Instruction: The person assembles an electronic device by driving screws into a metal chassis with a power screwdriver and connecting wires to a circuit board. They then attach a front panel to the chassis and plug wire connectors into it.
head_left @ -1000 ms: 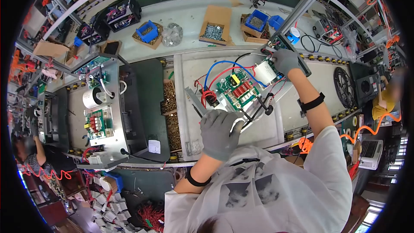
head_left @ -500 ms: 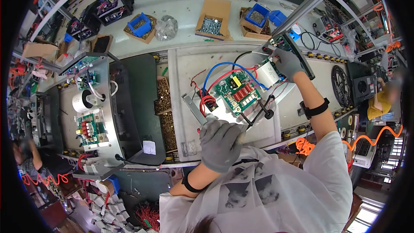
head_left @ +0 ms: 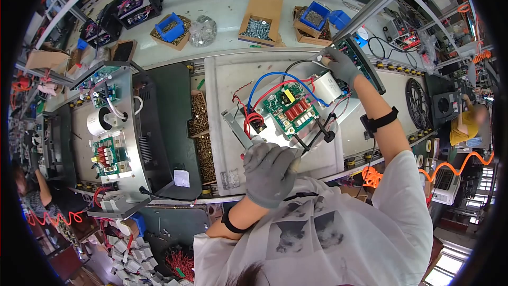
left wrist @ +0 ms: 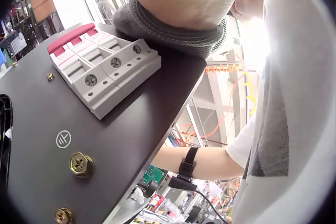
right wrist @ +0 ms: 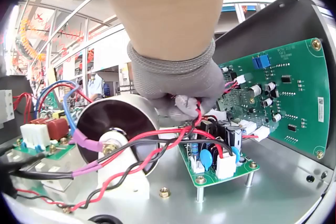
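Observation:
My gloved left hand [head_left: 271, 175] lies over the upper edge of the chassis's dark front panel [left wrist: 157, 113]; its fingertips are hidden. A white circuit breaker with a red lever [left wrist: 105, 64] sits on the panel beside that hand. At the chassis's far end, my gloved right hand [head_left: 341, 66] has its fingers bent, pinching a red wire [right wrist: 198, 116] above a small green circuit board [right wrist: 241, 171]. Next to it lies a large white capacitor [head_left: 328, 87] with a dark end. A bigger green board [right wrist: 299, 92] stands upright on the far panel. Another green board [head_left: 288, 111] carries red parts.
Left of my chassis stands a second opened chassis [head_left: 127, 153] with its own capacitor. Brass screws [head_left: 203, 156] fill a bin between the two. Cardboard boxes of fasteners [head_left: 259, 29] and blue trays [head_left: 170, 27] line the back bench. A black coil [head_left: 418, 106] lies to the right.
My right hand has shifted up and left, from beside the capacitor toward the far corner of the chassis. My left hand slid slightly left along the panel and then stayed nearly still.

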Demonstrator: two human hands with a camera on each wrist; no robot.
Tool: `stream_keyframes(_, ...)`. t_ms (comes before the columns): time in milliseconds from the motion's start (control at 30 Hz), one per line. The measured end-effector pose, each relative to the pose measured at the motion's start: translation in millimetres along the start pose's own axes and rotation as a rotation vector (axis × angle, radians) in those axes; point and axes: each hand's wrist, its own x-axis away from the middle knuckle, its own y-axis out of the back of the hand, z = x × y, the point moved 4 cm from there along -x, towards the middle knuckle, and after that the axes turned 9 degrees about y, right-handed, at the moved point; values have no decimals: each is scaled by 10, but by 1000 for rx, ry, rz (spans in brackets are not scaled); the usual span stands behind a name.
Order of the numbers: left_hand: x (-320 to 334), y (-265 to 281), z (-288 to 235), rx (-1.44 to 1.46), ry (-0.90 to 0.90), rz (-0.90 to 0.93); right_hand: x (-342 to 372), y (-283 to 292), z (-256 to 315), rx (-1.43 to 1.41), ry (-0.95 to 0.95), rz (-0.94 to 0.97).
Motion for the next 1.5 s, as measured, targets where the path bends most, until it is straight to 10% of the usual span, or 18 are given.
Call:
stream_keyframes(133,24,-2,39,13,8,-16,201,251,219,130,-11,-158)
stream_keyframes(200,11,13,31,32,9,-16,351,279,320,95,-350,45)
stream_keyframes(433,-3,13,22,56,9,11,237,206,216,1033,204,-32)
stream_keyframes(1500,3,8,41,61,-4,-27,289,216,10,746,551,-214)
